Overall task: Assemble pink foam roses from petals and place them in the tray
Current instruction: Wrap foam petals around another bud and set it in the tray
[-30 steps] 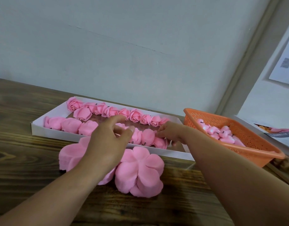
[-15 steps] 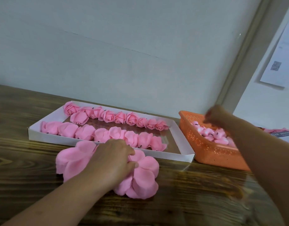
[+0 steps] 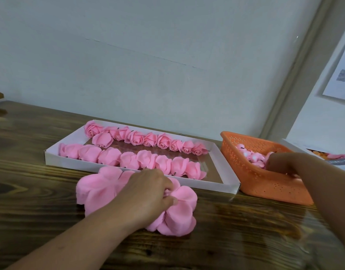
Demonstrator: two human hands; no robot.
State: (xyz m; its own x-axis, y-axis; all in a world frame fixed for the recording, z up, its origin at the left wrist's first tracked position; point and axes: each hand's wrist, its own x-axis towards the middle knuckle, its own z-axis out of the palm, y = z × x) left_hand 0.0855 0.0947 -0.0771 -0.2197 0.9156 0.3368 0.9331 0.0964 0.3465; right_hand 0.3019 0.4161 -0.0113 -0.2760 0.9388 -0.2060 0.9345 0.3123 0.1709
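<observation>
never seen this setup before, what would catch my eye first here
Probably the white tray at the back of the wooden table, holding two rows of pink foam roses. Right in front of it, the left hand presses on a stack of flat pink petal pieces. To the right, the right hand reaches into an orange basket of small pink buds.

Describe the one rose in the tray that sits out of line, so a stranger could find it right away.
Start at the white tray on the wooden table, left of the orange basket. Go to its far left end, where the back row of roses begins. The stray rose sits just in front of that row, alone between the two rows.
</observation>
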